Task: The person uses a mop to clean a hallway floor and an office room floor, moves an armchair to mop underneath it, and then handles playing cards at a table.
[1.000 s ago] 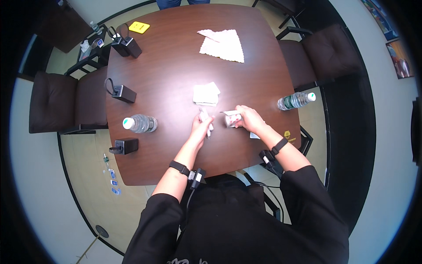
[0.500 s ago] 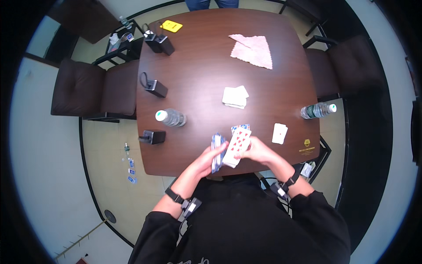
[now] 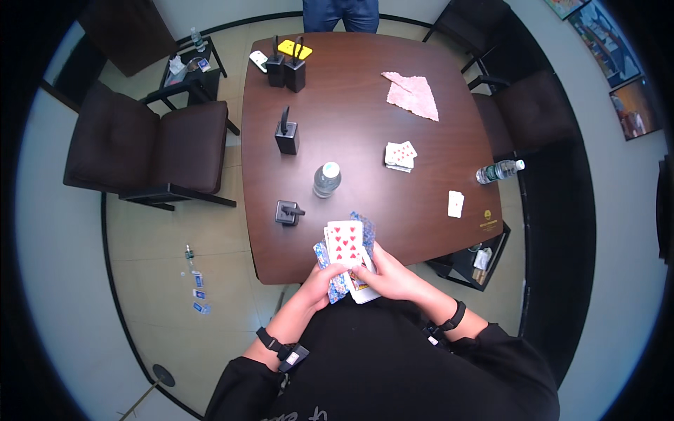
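Observation:
My left hand (image 3: 320, 285) is closed around blue-patterned playing cards (image 3: 330, 272), its thumb resting across the front of a face-up heart card (image 3: 345, 241). My right hand (image 3: 392, 276) grips the other side, with its thumb on a picture card (image 3: 359, 281) and more cards poking out below and above its fingers. The two hands meet at the table's near edge, close to my body. Farther off on the table lies a face-up pile of cards (image 3: 399, 156). A smaller white-faced pile (image 3: 456, 204) lies to its right.
On the brown table (image 3: 351, 105) stand a water bottle (image 3: 327, 180), several black boxes with looped straps (image 3: 287, 137) and a pink cloth (image 3: 413, 97). Another bottle (image 3: 500, 171) lies by the right edge. Chairs (image 3: 184, 151) flank the table; a person (image 3: 341, 15) stands at the far side.
My hands have come together and nearer my body, and the cards in them now overlap. A picture card shows under my right thumb. The whole view has shifted.

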`<state>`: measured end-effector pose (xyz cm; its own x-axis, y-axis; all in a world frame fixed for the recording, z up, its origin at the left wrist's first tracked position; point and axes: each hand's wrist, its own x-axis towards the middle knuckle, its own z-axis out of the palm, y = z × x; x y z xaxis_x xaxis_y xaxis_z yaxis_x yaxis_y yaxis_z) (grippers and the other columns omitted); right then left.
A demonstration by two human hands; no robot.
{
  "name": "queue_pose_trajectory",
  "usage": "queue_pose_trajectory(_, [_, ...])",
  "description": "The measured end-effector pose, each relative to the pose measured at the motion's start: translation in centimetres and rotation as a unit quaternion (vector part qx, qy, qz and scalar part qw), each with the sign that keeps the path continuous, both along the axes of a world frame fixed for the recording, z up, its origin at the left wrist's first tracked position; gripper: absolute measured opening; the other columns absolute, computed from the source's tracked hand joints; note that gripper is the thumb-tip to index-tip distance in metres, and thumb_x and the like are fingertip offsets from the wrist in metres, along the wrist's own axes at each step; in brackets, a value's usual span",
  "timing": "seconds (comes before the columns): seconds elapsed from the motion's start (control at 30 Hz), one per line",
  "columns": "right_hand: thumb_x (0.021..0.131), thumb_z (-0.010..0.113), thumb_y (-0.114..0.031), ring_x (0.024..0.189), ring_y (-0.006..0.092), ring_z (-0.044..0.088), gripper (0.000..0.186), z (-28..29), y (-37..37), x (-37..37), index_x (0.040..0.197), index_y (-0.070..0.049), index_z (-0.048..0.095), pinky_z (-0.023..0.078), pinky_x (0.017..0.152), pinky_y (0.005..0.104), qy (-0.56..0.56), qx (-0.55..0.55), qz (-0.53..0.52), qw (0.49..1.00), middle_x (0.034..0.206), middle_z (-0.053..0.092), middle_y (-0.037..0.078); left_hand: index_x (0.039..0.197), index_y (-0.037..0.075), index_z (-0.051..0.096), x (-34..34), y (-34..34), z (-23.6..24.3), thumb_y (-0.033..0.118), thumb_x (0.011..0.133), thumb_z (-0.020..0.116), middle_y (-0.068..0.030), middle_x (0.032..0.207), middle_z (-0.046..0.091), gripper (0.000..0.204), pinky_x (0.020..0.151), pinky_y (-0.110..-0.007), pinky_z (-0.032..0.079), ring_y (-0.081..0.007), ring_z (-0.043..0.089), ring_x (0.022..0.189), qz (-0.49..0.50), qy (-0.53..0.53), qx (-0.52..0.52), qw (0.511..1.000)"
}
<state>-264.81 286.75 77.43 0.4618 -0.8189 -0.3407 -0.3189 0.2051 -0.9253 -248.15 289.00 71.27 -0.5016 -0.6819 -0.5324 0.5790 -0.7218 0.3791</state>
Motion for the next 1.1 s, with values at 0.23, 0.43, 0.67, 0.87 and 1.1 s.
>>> queue_pose_trajectory(0.23, [0.087, 0.051, -0.014, 0.086, 0.0102, 0.053, 0.025, -3.1, 3.1, 6.0, 0.106, 0.002, 0.046, 0.045, 0.074, 0.0257, 0.024, 0.003, -0.210, 0.977, 0.095, 0.056, 0.007, 0.111, 0.000, 0.049, 4.1, 0.4, 0.5, 0.005, 0.079, 0.053, -0.0111, 0.101, 0.058, 0.033, 0.079, -0.034, 0.049, -0.0205, 0.059, 0.091, -0.023, -0.010, -0.058, 0.998])
queue_pose_trajectory(0.43, [0.086, 0.050, -0.007, 0.090, 0.0121, 0.054, 0.020, 0.5, 3.2, 10.0, 0.103, 0.004, 0.048, 0.044, 0.077, 0.0261, -0.111, 0.034, -0.221, 0.968, 0.098, 0.057, 0.010, 0.118, 0.001, 0.042, 6.9, 1.8, 2.9, 0.004, 0.076, 0.057, -0.0077, 0.107, 0.054, 0.045, 0.084, -0.030, 0.044, -0.0146, 0.053, 0.097, 0.025, -0.055, -0.073, 0.995])
queue_pose_trajectory(0.67, [0.085, 0.054, -0.011, 0.077, 0.0089, 0.054, 0.021, -3.0, 1.1, 20.2, 0.099, 0.004, 0.050, 0.045, 0.065, 0.0235, -0.117, 0.076, -0.015, 0.990, 0.087, 0.059, 0.008, 0.119, 0.001, 0.042, 16.5, 5.8, 3.2, 0.007, 0.080, 0.050, -0.0134, 0.108, 0.054, 0.040, 0.086, -0.037, 0.045, -0.0227, 0.055, 0.099, 0.198, -0.013, 0.097, 0.975])
queue_pose_trajectory(0.87, [0.085, 0.055, -0.017, 0.062, 0.0091, 0.054, 0.021, -6.0, 1.9, 31.4, 0.091, 0.003, 0.051, 0.044, 0.055, 0.0257, 0.034, 0.068, 0.127, 0.989, 0.073, 0.059, 0.005, 0.115, 0.002, 0.046, 25.6, 9.6, -0.7, 0.014, 0.082, 0.051, -0.0117, 0.103, 0.057, 0.035, 0.083, -0.037, 0.046, -0.0216, 0.057, 0.093, 0.296, 0.040, 0.161, 0.941])
queue_pose_trajectory(1.1, [0.085, 0.055, -0.017, 0.059, 0.0099, 0.052, 0.021, -8.7, 4.7, 51.6, 0.091, 0.003, 0.051, 0.043, 0.054, 0.0263, 0.045, 0.022, 0.178, 0.983, 0.070, 0.058, 0.008, 0.113, 0.002, 0.047, 42.8, 13.6, -3.7, 0.014, 0.082, 0.054, -0.0100, 0.100, 0.057, 0.034, 0.079, -0.035, 0.048, -0.0208, 0.058, 0.090, 0.385, 0.093, 0.177, 0.901])
